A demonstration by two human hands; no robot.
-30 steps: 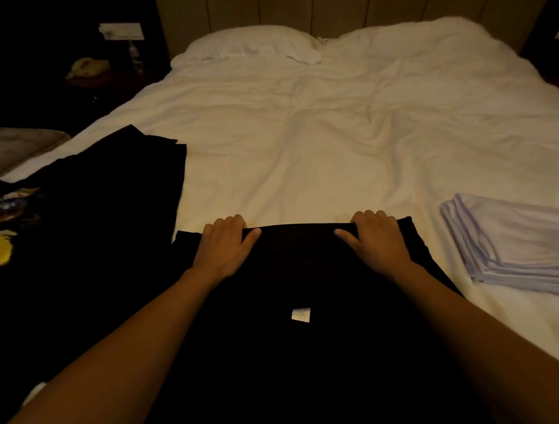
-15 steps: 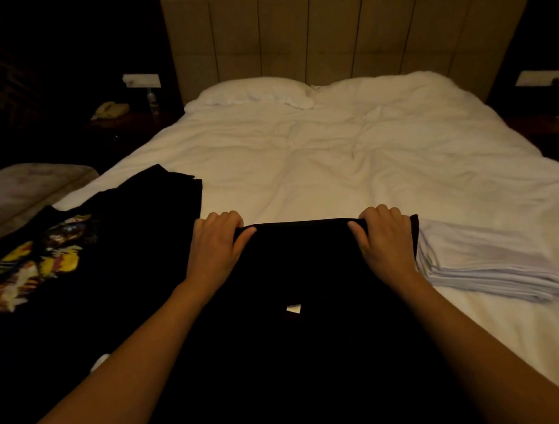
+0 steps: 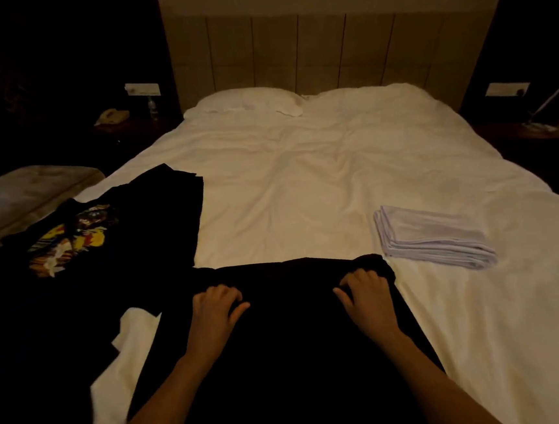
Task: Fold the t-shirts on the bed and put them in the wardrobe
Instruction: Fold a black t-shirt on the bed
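Folding a black t-shirt (image 3: 283, 346) on the bed (image 3: 302, 182).
Left hand (image 3: 213, 315) and right hand (image 3: 367, 302) rest on it, fingers curled, seemingly gripping the dark cloth.

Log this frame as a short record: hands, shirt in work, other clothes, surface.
left hand: fingers curled, gripping the black t-shirt
right hand: fingers curled, gripping the same shirt
shirt in work: lies flat at the near edge
printed t-shirt: spread out, unfolded, on the left
folded white t-shirt: on the right
surface: bed, white cover
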